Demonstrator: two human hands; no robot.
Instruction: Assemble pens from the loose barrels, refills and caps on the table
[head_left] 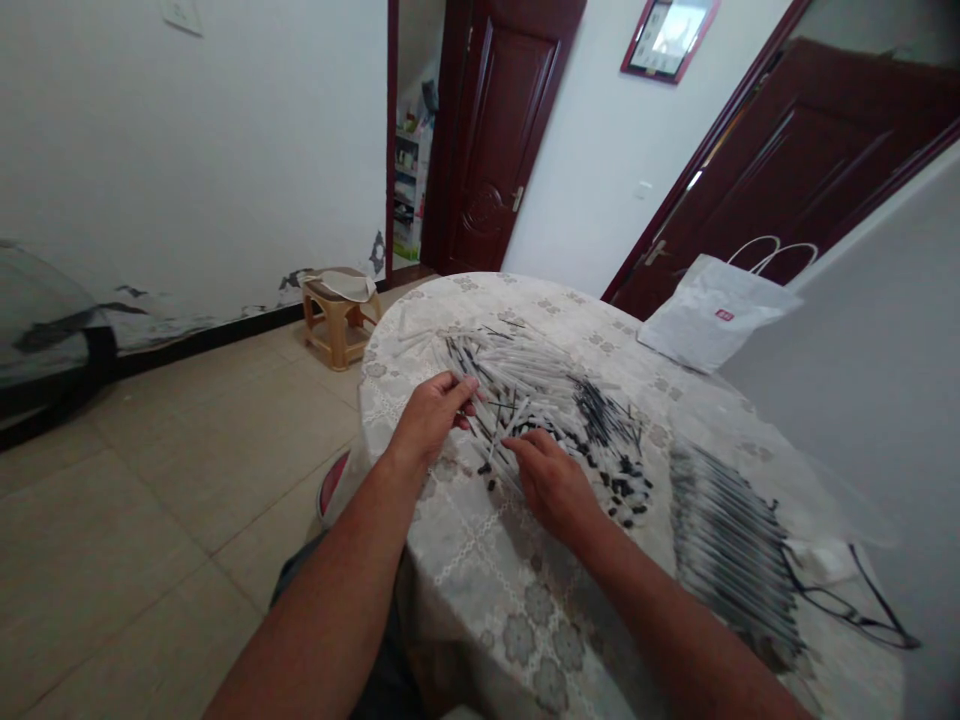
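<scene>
My left hand [436,408] is closed over the near left side of a pile of pale pen barrels [525,360], thumb against fingers. Pale barrels show at its fingertips, though how many it grips is unclear. My right hand [551,482] is bent into a pinch, its fingertips at a thin pale pen barrel [511,424] that slants between the hands. Beyond the right hand lie a bunch of dark thin refills [600,410] and many small black caps [628,490]. Some caps and barrels under my fingers are hidden.
Rows of pens [731,545] lie on the right of the round table, whose patterned tablecloth [480,540] hangs over the edge. Eyeglasses [847,610] rest beside them. A white paper bag [712,310] stands at the back right. A stool [337,320] is on the floor beyond the table.
</scene>
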